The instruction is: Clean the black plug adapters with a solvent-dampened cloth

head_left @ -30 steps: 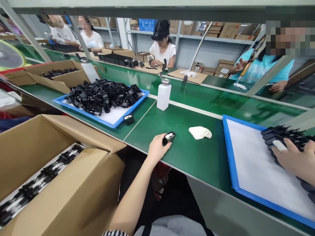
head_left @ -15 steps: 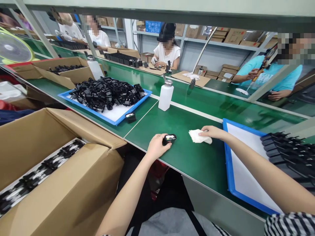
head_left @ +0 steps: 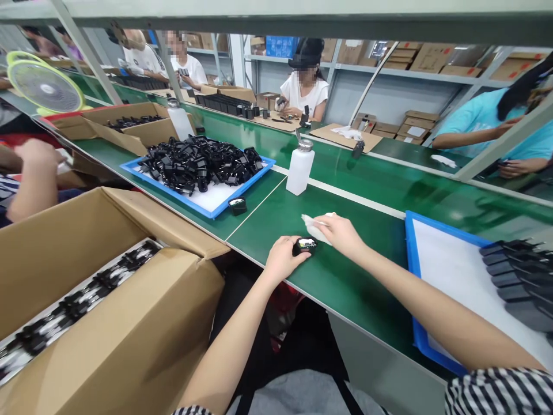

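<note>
My left hand [head_left: 284, 257] grips a black power adapter [head_left: 305, 246] near the front edge of the green bench; a white and greenish patch shows on its upper face. Just to the right and behind it, my right hand [head_left: 339, 232] pinches a folded white cloth [head_left: 317, 229], apart from the adapter. Another black adapter piece [head_left: 237, 206] lies alone on the bench to the left. Behind my hands stands a white pump bottle [head_left: 300, 168] with a metal top.
A blue-rimmed tray [head_left: 211, 214] heaped with black adapters is at the left. On the right, another blue-rimmed tray [head_left: 413, 253] bears rows of black adapters. An open cardboard box [head_left: 173, 323] stands at the front left. Co-workers sit across the bench, and another person's hand [head_left: 38, 154] shows far left.
My right hand has carried the white cloth left, closer to the adapter. My left hand keeps its hold. The view has shifted slightly, and a person's arm has appeared at far left.
</note>
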Available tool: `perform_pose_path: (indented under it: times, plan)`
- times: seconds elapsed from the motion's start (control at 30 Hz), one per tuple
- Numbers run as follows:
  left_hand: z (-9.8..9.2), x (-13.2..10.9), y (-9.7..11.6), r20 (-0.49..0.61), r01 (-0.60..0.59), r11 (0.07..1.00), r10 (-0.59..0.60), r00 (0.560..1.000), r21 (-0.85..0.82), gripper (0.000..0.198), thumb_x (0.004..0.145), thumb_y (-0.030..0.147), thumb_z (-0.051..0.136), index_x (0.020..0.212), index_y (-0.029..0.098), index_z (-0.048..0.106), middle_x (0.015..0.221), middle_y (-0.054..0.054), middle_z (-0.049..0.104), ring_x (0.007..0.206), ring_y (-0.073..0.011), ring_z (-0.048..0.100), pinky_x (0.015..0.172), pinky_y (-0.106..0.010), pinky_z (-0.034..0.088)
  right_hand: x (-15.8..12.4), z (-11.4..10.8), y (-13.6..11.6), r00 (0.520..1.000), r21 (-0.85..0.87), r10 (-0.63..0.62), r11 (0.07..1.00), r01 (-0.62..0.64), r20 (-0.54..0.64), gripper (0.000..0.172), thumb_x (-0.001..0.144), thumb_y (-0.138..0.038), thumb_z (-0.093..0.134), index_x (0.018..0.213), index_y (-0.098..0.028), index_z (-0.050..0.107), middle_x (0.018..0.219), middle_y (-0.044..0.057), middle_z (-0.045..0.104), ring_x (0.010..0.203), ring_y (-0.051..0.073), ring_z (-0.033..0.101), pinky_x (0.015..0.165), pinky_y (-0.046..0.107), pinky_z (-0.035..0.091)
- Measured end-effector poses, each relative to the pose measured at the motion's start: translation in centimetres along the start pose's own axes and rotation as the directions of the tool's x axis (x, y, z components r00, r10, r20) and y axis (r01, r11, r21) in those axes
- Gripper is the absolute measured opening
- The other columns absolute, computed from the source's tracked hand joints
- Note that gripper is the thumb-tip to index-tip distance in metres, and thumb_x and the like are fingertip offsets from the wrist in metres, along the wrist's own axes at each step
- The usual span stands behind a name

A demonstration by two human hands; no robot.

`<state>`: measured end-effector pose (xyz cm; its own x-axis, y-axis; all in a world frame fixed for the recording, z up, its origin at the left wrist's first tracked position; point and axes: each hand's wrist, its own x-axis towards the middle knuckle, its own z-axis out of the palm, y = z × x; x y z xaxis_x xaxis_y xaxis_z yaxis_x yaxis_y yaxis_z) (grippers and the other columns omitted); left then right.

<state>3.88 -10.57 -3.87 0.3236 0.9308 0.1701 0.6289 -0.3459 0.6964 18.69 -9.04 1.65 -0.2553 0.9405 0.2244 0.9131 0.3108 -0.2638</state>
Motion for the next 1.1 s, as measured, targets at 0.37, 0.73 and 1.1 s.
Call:
perform_pose_path:
  times: [0.37, 0.73, 1.1]
  plan:
    - [0.1, 0.3, -0.1, 0.017, 0.012, 0.999, -0.012, 1.0, 0.034, 0.029, 0.063, 0.032, 0.05, 0.087, 0.016, 0.051, 0.088, -0.006, 0.054, 0.087, -0.0188, 0.047, 0.073, -0.029, 0.039, -0.3, 1.9, -3.7, 0.993, -0.259, -0.055, 0.963, 0.08, 0.103, 0.026, 0.082, -0.027, 0.027, 0.101, -0.015, 0.042, 0.064, 0.002, 0.058, 0.057, 0.015, 0.054, 0.044, 0.021, 0.031]
    - [0.2, -0.2, 0.2, -0.006, 0.087, 0.995, -0.087, 0.996, 0.041, 0.019, 0.064, 0.023, 0.047, 0.081, 0.017, 0.054, 0.082, -0.005, 0.055, 0.079, -0.0172, 0.05, 0.064, -0.024, 0.041, -0.5, 2.1, -5.9, 0.955, -0.434, -0.132, 0.868, 0.24, 0.265, 0.038, 0.078, -0.012, 0.022, 0.116, -0.01, 0.028, 0.069, 0.011, 0.057, 0.062, 0.02, 0.055, 0.045, 0.025, 0.034]
    - [0.2, -0.2, 0.2, -0.029, 0.118, 0.992, -0.119, 0.992, -0.049, 0.027, 0.061, 0.036, 0.055, 0.084, 0.021, 0.055, 0.084, -0.002, 0.055, 0.083, -0.0142, 0.05, 0.073, -0.024, 0.04, -0.7, -1.0, 1.4, 0.947, -0.542, 0.319, 0.802, -0.25, 0.034, 0.036, 0.082, -0.028, 0.02, 0.111, -0.011, 0.032, 0.061, 0.01, 0.057, 0.057, 0.024, 0.055, 0.044, 0.026, 0.034]
